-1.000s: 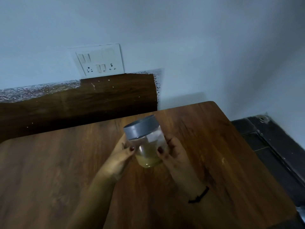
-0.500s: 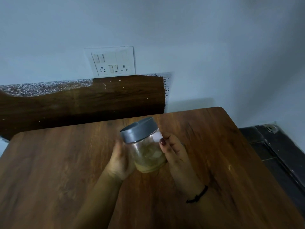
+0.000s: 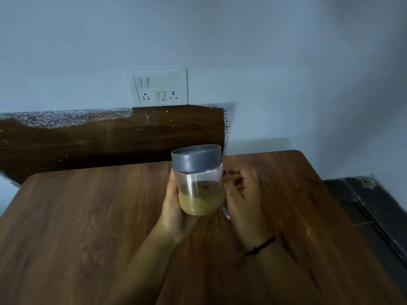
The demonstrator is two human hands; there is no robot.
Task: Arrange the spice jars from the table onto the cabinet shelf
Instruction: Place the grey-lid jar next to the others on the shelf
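Note:
A clear spice jar (image 3: 199, 186) with a grey lid and yellowish-brown powder in its lower half is held upright above the wooden table (image 3: 88, 227). My left hand (image 3: 174, 208) wraps round its left side and bottom. On the other side is my right hand (image 3: 241, 194), a black band on its wrist. Its curled fingers and palm lie against the jar's right side. No cabinet shelf is in view, and I see no other jars.
A dark wooden panel (image 3: 110, 139) runs along the wall behind the table, with a white switch and socket plate (image 3: 159, 86) above it. Dark floor with a black frame (image 3: 374, 208) lies past the table's right edge.
The jar has risen and turned from tilted to upright in both hands. My left hand has slid further under it. The view has shifted, so the wall plate sits further right.

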